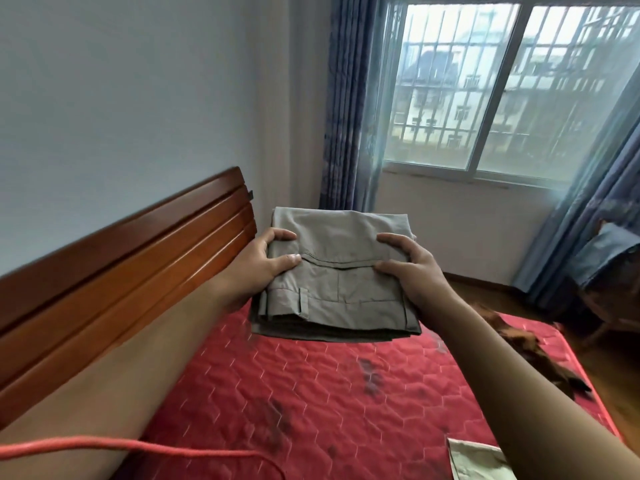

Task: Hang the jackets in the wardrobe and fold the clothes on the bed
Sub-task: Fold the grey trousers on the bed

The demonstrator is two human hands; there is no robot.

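Folded grey trousers [332, 271]: held level above red bed [311, 393], left hand [256, 268] and right hand [415, 271] clamped on opposite edges. Best lowered flat, both sides released together, to avoid spilling layers.

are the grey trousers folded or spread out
Folded: the grey trousers are a compact rectangle with several layers stacked at the near edge, gripped at either side by the left hand and the right hand.

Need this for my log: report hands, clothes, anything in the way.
Left hand, right hand: both grip folded grey trousers, over red bed. Brown garment at bed's right edge, clear of them.
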